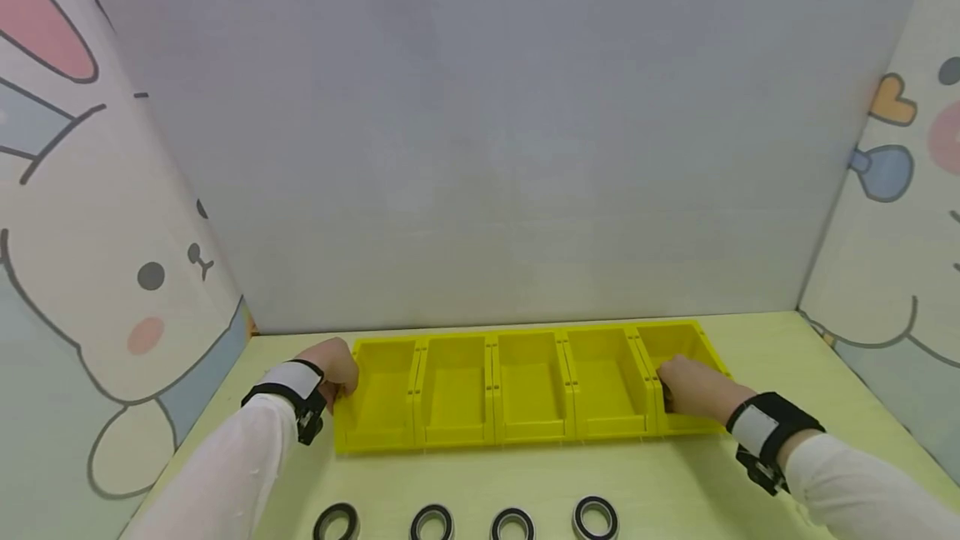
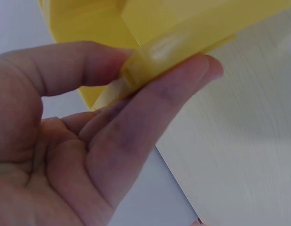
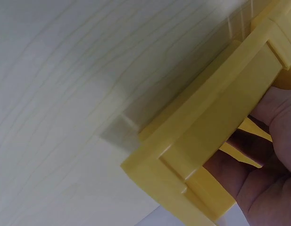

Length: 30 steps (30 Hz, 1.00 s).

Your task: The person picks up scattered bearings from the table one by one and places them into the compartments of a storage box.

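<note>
Bin row (image 1: pixel 531 432): our left hand (image 1: pixel 337 367) pinches its left end; right hand (image 1: pixel 699 387) inside its rightmost bin (image 1: pixel 675 333), grip unclear. Steady both ends evenly.

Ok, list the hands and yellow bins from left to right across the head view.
Left hand, leftmost yellow storage bin, second bin, middle bin, fourth bin, right hand; the fifth bin is left out, as the right hand overlaps it.

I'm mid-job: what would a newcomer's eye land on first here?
Likely the row of five yellow bins across the table, the left hand pinching its left end and the right hand at the rightmost bin. Next, four bearings in front, then the cartoon rabbit at far left.
</note>
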Tool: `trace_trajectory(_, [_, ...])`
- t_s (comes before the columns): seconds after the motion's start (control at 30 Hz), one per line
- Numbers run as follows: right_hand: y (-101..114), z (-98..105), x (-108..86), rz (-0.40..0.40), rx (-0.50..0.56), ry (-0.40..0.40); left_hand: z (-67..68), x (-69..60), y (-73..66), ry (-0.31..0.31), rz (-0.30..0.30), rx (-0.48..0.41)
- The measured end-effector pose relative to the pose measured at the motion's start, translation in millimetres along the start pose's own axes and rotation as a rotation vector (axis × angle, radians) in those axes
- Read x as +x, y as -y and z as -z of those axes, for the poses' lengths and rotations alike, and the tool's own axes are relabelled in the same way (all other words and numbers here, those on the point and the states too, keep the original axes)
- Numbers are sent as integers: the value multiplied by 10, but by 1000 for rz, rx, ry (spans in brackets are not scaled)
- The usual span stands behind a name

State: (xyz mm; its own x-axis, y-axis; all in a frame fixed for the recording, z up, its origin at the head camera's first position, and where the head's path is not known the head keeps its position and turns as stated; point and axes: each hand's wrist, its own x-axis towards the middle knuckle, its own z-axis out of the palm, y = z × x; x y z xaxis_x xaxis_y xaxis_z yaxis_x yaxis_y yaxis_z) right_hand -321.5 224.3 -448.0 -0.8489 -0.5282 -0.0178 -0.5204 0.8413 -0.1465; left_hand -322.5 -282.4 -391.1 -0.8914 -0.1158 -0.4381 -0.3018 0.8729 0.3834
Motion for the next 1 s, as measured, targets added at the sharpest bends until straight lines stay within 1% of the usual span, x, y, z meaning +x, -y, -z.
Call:
trace_trajectory(0.07, [-4, -6, 0, -14, 4, -8, 7, -20, -19, 0, -7, 17])
trace_trajectory(0.17, [-19, -18, -2, -8, -4, -18, 12, -43, -37, 7, -11, 30])
trace_trajectory(0.23, [-43, -21, -2, -6, 0, -8, 13, -54, -42, 8, -14, 41])
trace_trajectory(0.3, [-72, 4, -8, -7, 15, 24, 14, -61, -47, 7, -16, 48])
trace_trajectory(0.37, [-97, 84, -24, -31, 20, 70, 15, -67, -54, 8, -20, 50])
trace_trajectory(0.47, [-94, 303, -58, -74, 23, 101, 17, -79, -65, 13, -20, 40])
trace_trajectory(0.53, [-58, 489, -90, -85, -3, 67, 23, -92, -72, 13, -18, 33])
trace_trajectory(0.6, [3, 668, -133, -57, -15, -11, 29, -102, -74, 6, -13, 33])
trace_trajectory(0.67, [77, 829, -189, -22, -53, -96, 38, -111, -75, 0, -11, 37])
trace_trajectory(0.73, [151, 950, -253, 17, -99, -174, 40, -112, -74, -3, -10, 45])
trace_trajectory(0.77, [194, 994, -290, 28, -117, -201, 38, -109, -71, -4, -10, 48])
trace_trajectory(0.87, [326, 1061, -411, 57, -157, -249, 36, -98, -66, 0, -6, 40])
trace_trajectory(0.93, [422, 1045, -503, 77, -145, -267, 34, -85, -64, 0, 2, 29])
trace_trajectory(1.0, [508, 987, -591, 98, -128, -272, 36, -75, -65, 1, 7, 26])
